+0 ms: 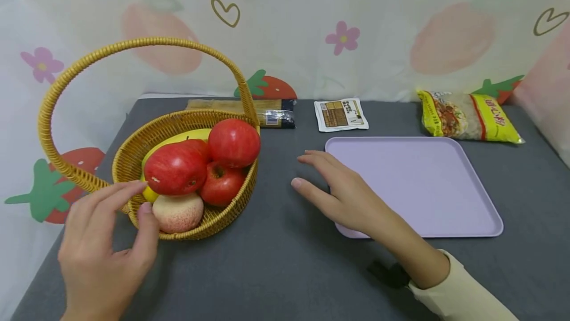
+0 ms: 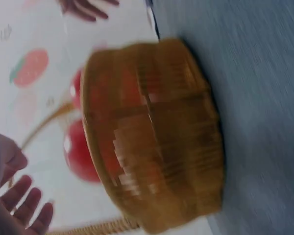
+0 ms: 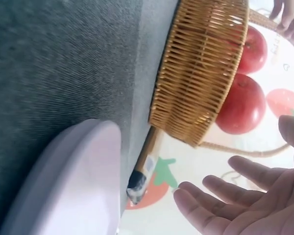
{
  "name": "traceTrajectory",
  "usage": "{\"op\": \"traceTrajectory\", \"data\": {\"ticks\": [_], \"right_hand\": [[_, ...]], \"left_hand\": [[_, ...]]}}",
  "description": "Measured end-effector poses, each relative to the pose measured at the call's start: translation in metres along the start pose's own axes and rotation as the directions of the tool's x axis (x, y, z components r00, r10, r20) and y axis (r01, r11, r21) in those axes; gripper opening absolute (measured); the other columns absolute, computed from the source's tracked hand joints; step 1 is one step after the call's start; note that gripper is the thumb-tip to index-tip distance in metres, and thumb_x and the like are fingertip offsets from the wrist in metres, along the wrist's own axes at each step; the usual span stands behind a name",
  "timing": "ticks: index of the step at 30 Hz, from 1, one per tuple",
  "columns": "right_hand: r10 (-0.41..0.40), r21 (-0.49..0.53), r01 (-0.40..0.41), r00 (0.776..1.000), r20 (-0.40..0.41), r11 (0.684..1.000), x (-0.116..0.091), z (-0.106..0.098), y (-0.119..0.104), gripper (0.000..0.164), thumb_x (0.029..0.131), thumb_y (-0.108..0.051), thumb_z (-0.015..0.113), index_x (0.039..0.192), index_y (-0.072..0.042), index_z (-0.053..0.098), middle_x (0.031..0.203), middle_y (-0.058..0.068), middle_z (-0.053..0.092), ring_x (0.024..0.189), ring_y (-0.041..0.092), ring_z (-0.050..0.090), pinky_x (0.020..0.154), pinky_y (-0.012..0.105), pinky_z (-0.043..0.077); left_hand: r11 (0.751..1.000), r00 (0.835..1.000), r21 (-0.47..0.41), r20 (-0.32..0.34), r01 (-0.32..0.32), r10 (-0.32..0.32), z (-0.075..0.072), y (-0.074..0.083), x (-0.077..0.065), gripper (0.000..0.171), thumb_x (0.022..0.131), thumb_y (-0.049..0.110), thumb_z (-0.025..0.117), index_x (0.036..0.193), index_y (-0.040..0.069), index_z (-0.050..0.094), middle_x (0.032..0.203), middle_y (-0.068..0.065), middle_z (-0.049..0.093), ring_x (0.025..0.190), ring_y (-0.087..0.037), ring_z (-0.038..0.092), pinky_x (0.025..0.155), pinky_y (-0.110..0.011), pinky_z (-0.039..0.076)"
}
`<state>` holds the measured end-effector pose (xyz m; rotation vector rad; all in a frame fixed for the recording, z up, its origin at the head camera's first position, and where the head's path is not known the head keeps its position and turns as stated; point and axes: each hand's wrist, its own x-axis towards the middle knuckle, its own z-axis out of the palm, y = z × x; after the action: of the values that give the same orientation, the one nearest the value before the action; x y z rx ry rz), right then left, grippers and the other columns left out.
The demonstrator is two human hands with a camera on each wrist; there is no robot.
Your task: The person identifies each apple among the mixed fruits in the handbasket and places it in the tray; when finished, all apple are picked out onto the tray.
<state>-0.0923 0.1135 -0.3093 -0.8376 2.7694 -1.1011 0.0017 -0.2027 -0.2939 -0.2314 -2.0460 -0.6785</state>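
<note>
A wicker basket (image 1: 126,160) with a tall arched handle holds several red apples (image 1: 233,143), a pale pink peach (image 1: 178,214) and yellow bananas (image 1: 187,135). At the basket's near left side is my left hand (image 1: 104,247), fingers loosely bent and nothing in them; its fingertips overlap the rim and the front apple in the head view. My right hand (image 1: 340,190) hovers with fingers spread between the basket and a lilac tray (image 1: 414,182), its wrist over the tray's left edge. The right wrist view shows the right palm (image 3: 274,210) holding nothing.
Behind the basket lies a long pack of noodles (image 1: 271,113). A small white packet (image 1: 341,114) and a yellow bag (image 1: 469,117) lie along the back of the grey table (image 1: 276,271). A printed cloth (image 1: 378,39) hangs behind.
</note>
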Motion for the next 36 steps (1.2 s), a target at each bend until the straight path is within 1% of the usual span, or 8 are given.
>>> {"op": "traceTrajectory", "data": {"ticks": [5, 9, 13, 16, 22, 26, 31, 36], "right_hand": [[0.009, 0.041, -0.009, 1.0, -0.003, 0.999, 0.011, 0.002, -0.004, 0.055, 0.099, -0.049, 0.058, 0.143, -0.017, 0.052, 0.145, -0.003, 0.05, 0.131, 0.013, 0.046, 0.107, 0.044, 0.042], [-0.004, 0.08, 0.004, 1.0, -0.008, 0.997, 0.019, 0.006, -0.008, 0.053, 0.099, -0.044, 0.062, 0.142, -0.016, 0.053, 0.142, -0.005, 0.052, 0.124, 0.015, 0.053, 0.101, 0.041, 0.048], [-0.012, 0.102, 0.011, 1.0, 0.003, 0.995, 0.027, 0.01, -0.014, 0.054, 0.098, -0.044, 0.063, 0.143, -0.017, 0.053, 0.142, -0.005, 0.052, 0.12, 0.017, 0.055, 0.097, 0.04, 0.051], [-0.018, 0.115, 0.017, 1.0, 0.008, 0.993, 0.033, 0.012, -0.019, 0.054, 0.098, -0.044, 0.063, 0.144, -0.018, 0.052, 0.141, -0.005, 0.052, 0.117, 0.015, 0.055, 0.094, 0.041, 0.052], [-0.07, 0.139, 0.069, 0.998, -0.002, 0.988, 0.043, 0.012, -0.028, 0.056, 0.097, -0.04, 0.065, 0.145, -0.015, 0.05, 0.141, -0.003, 0.051, 0.116, 0.014, 0.053, 0.092, 0.04, 0.053], [-0.1, 0.141, 0.1, 0.995, -0.006, 0.985, 0.052, 0.014, -0.036, 0.061, 0.096, -0.041, 0.067, 0.147, -0.015, 0.047, 0.142, -0.002, 0.05, 0.118, 0.014, 0.05, 0.091, 0.039, 0.053], [-0.059, 0.157, 0.055, 0.998, 0.023, 0.986, 0.068, 0.019, -0.044, 0.064, 0.095, -0.041, 0.066, 0.149, -0.016, 0.042, 0.138, -0.003, 0.049, 0.113, 0.012, 0.051, 0.084, 0.034, 0.055], [-0.037, 0.207, 0.022, 0.997, 0.067, 0.978, 0.085, 0.024, -0.045, 0.062, 0.096, -0.04, 0.065, 0.147, -0.014, 0.042, 0.132, -0.001, 0.052, 0.111, 0.011, 0.052, 0.086, 0.03, 0.054]], "left_hand": [[0.987, 0.986, 0.084, -0.108, 0.134, -0.125, -0.013, -0.019, 0.001, 0.051, 0.088, 0.027, 0.06, 0.121, -0.012, 0.06, 0.119, -0.03, 0.059, 0.108, -0.043, 0.052, 0.096, -0.015, 0.035], [0.972, 0.975, 0.087, -0.058, 0.22, -0.216, -0.019, -0.035, 0.001, 0.054, 0.088, 0.024, 0.058, 0.136, -0.001, 0.051, 0.141, -0.011, 0.048, 0.128, -0.024, 0.043, 0.1, -0.015, 0.033], [0.953, 0.951, 0.042, 0.059, 0.3, -0.302, -0.022, -0.044, 0.001, 0.061, 0.093, 0.013, 0.056, 0.15, 0.012, 0.036, 0.148, 0.006, 0.036, 0.132, -0.015, 0.041, 0.1, -0.016, 0.035], [0.942, 0.937, -0.037, 0.127, 0.333, -0.326, -0.021, -0.049, -0.001, 0.063, 0.096, 0.003, 0.053, 0.153, 0.012, 0.03, 0.147, 0.006, 0.039, 0.127, -0.015, 0.047, 0.1, -0.017, 0.038], [0.92, 0.933, -0.19, 0.185, 0.343, -0.309, -0.012, -0.061, -0.008, 0.068, 0.094, -0.015, 0.048, 0.154, 0.007, 0.026, 0.134, 0.004, 0.047, 0.118, -0.012, 0.052, 0.101, -0.015, 0.041], [0.909, 0.915, -0.188, 0.236, 0.373, -0.327, -0.009, -0.069, -0.014, 0.07, 0.091, -0.02, 0.051, 0.152, 0.006, 0.029, 0.13, 0.002, 0.048, 0.12, -0.012, 0.052, 0.1, -0.014, 0.041], [0.878, 0.886, -0.205, 0.275, 0.433, -0.373, -0.006, -0.076, -0.019, 0.076, 0.083, -0.024, 0.061, 0.149, 0.005, 0.035, 0.125, 0.001, 0.053, 0.119, -0.013, 0.054, 0.1, -0.015, 0.042], [0.873, 0.879, -0.198, 0.281, 0.446, -0.385, -0.006, -0.08, -0.022, 0.081, 0.078, -0.024, 0.068, 0.148, 0.006, 0.04, 0.124, -0.003, 0.058, 0.118, -0.011, 0.056, 0.098, -0.015, 0.043]]}}
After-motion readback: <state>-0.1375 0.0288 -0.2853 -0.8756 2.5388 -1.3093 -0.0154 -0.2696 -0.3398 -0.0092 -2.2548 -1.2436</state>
